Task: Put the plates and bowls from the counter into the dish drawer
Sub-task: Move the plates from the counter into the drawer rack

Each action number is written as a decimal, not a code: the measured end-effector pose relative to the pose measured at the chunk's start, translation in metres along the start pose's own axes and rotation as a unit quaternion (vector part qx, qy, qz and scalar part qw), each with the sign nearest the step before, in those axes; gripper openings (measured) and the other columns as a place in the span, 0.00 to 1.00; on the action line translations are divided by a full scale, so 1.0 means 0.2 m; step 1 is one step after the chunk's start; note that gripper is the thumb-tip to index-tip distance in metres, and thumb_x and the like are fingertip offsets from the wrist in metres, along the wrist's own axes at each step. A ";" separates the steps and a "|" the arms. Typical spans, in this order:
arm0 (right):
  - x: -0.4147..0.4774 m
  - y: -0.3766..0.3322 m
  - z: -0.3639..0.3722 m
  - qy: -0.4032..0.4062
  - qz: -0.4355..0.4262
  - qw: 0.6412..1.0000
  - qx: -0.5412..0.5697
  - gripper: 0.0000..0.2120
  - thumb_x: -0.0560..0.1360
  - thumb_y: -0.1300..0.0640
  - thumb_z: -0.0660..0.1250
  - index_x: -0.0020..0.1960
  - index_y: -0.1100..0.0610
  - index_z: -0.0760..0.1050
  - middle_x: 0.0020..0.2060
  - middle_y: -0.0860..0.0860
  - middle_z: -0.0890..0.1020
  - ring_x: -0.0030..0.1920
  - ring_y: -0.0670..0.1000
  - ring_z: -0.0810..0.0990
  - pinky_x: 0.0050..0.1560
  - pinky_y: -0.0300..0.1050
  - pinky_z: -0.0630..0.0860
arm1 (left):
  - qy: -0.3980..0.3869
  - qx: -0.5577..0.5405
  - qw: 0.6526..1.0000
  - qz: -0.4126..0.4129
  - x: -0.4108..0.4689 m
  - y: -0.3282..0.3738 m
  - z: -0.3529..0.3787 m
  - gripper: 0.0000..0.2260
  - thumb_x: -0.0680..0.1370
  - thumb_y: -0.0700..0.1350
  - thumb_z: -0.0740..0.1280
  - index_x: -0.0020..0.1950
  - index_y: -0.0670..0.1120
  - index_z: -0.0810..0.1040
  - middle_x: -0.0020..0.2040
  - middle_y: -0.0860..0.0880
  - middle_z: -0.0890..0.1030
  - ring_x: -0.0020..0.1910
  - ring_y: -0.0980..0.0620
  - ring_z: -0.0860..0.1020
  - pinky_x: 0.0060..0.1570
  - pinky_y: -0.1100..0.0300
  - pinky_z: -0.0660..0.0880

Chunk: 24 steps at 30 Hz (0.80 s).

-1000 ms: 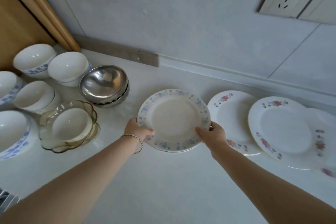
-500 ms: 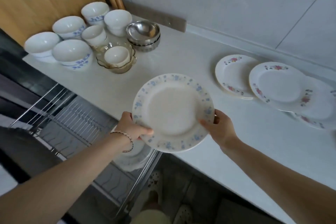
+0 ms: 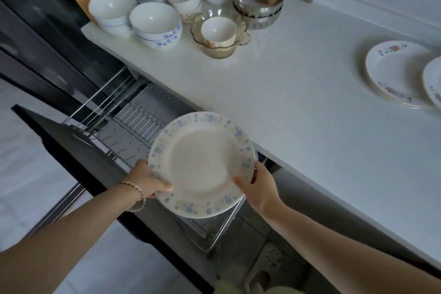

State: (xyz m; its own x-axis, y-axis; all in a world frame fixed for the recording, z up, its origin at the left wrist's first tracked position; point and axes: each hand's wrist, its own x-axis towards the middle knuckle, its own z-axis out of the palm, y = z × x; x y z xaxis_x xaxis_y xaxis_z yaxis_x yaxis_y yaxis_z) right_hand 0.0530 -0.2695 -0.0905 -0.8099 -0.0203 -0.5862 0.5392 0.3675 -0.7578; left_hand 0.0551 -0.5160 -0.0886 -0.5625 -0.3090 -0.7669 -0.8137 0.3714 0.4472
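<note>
— Where is the plate (image 3: pixel 202 165)?
— We hold it above the open dish drawer (image 3: pixel 128 126), just off the table (image 3: pixel 286 103) edge. Our left hand (image 3: pixel 148 181) and right hand (image 3: pixel 257 186) grip opposite rims.
— The bowls (image 3: pixel 155 21)?
— Clustered at the table's far corner.

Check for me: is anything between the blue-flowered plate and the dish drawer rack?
Nothing visible. The blue-flowered plate, held at its rim by the left hand and right hand, hangs over the open dish drawer, past the counter edge. The wire rack slots showing to its left are bare; the part beneath the plate is hidden.
</note>
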 end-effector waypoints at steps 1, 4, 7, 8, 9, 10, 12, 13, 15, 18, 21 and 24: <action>0.02 0.02 0.08 0.000 0.012 1.000 0.000 0.20 0.73 0.58 0.68 0.64 0.57 0.70 0.49 0.47 0.77 0.49 0.48 0.76 0.48 0.39 0.75 | 0.004 0.003 1.000 -0.005 0.05 -0.04 -0.04 0.23 0.64 0.32 0.75 0.57 0.38 0.75 0.51 0.43 0.81 0.52 0.43 0.80 0.44 0.53 0.81; 0.09 0.11 0.30 0.004 0.063 0.998 -0.002 0.21 0.73 0.57 0.68 0.64 0.57 0.70 0.48 0.48 0.78 0.48 0.49 0.77 0.45 0.39 0.75 | -0.005 0.032 0.999 -0.024 0.22 -0.15 -0.11 0.22 0.63 0.32 0.75 0.54 0.39 0.73 0.47 0.46 0.80 0.52 0.44 0.79 0.47 0.53 0.80; 0.17 0.22 0.45 0.011 0.115 0.993 -0.004 0.23 0.72 0.56 0.69 0.65 0.58 0.70 0.51 0.51 0.80 0.50 0.52 0.79 0.49 0.46 0.80 | -0.014 0.077 0.996 -0.049 0.41 -0.22 -0.09 0.32 0.56 0.37 0.77 0.58 0.38 0.71 0.51 0.45 0.79 0.53 0.45 0.78 0.54 0.50 0.79; 0.21 0.25 0.48 0.017 0.129 0.992 -0.007 0.23 0.72 0.56 0.69 0.66 0.58 0.70 0.52 0.52 0.80 0.49 0.53 0.79 0.49 0.47 0.80 | -0.025 0.094 0.994 -0.054 0.48 -0.23 -0.07 0.36 0.54 0.38 0.77 0.61 0.38 0.71 0.54 0.44 0.80 0.55 0.44 0.79 0.55 0.48 0.79; 0.25 0.28 0.50 0.024 0.142 0.989 -0.011 0.24 0.72 0.56 0.69 0.66 0.59 0.69 0.53 0.53 0.81 0.49 0.53 0.79 0.48 0.47 0.80 | -0.032 0.112 0.991 -0.060 0.54 -0.24 -0.04 0.37 0.56 0.38 0.77 0.63 0.39 0.70 0.56 0.44 0.79 0.56 0.44 0.79 0.55 0.48 0.79; 0.29 0.31 0.51 0.036 0.159 0.987 -0.013 0.24 0.73 0.56 0.69 0.66 0.59 0.69 0.54 0.55 0.81 0.48 0.54 0.79 0.48 0.48 0.80 | -0.033 0.127 0.989 -0.064 0.60 -0.24 -0.01 0.36 0.58 0.37 0.77 0.65 0.39 0.69 0.58 0.43 0.78 0.56 0.43 0.79 0.55 0.48 0.79; 0.38 0.35 0.52 0.066 0.190 0.980 -0.008 0.24 0.72 0.57 0.69 0.67 0.60 0.69 0.56 0.57 0.80 0.51 0.58 0.79 0.53 0.52 0.78 | -0.035 0.147 0.987 -0.057 0.72 -0.21 0.08 0.35 0.62 0.37 0.77 0.67 0.39 0.67 0.62 0.42 0.77 0.59 0.43 0.78 0.56 0.50 0.79; 0.43 0.38 0.51 0.083 0.206 0.975 -0.004 0.25 0.72 0.58 0.69 0.67 0.61 0.69 0.57 0.58 0.80 0.54 0.59 0.79 0.56 0.53 0.77 | -0.031 0.157 0.986 -0.047 0.78 -0.18 0.14 0.35 0.63 0.37 0.77 0.67 0.39 0.67 0.63 0.42 0.76 0.61 0.43 0.77 0.60 0.51 0.77; 0.51 0.40 0.49 0.107 0.237 0.966 0.003 0.26 0.72 0.59 0.69 0.68 0.61 0.67 0.59 0.60 0.78 0.58 0.61 0.78 0.59 0.54 0.76 | -0.020 0.169 0.985 -0.024 0.86 -0.11 0.23 0.34 0.63 0.38 0.77 0.67 0.39 0.69 0.64 0.43 0.76 0.64 0.45 0.76 0.63 0.54 0.74; 0.61 0.45 0.48 0.135 0.263 0.955 0.013 0.25 0.72 0.61 0.68 0.68 0.61 0.67 0.61 0.60 0.78 0.58 0.60 0.78 0.62 0.54 0.74 | -0.002 0.192 0.981 -0.009 0.99 -0.04 0.34 0.32 0.66 0.38 0.76 0.67 0.39 0.67 0.66 0.44 0.74 0.66 0.45 0.74 0.64 0.57 0.71; 0.68 0.49 0.51 0.160 0.264 0.951 0.004 0.21 0.72 0.63 0.66 0.65 0.59 0.71 0.60 0.58 0.79 0.57 0.58 0.79 0.61 0.50 0.75 | 0.010 0.238 0.971 -0.001 1.06 0.01 0.40 0.28 0.71 0.38 0.72 0.67 0.39 0.65 0.68 0.43 0.71 0.67 0.45 0.72 0.65 0.56 0.71; 0.72 0.51 0.55 0.194 0.280 0.940 0.014 0.20 0.73 0.65 0.64 0.65 0.59 0.71 0.61 0.57 0.78 0.61 0.58 0.77 0.58 0.43 0.71 | 0.021 0.250 0.968 0.031 1.14 0.03 0.43 0.29 0.68 0.39 0.74 0.66 0.40 0.66 0.67 0.43 0.72 0.65 0.44 0.74 0.63 0.56 0.72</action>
State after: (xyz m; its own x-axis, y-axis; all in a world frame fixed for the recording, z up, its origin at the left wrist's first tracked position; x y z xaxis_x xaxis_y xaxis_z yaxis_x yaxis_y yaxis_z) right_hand 0.0169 -0.3380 -0.2841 -0.4182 0.5116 -0.7506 0.9073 0.1942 -0.3731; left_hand -0.0653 -0.5088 -0.3003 -0.6217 -0.3036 -0.7220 -0.6114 0.7642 0.2051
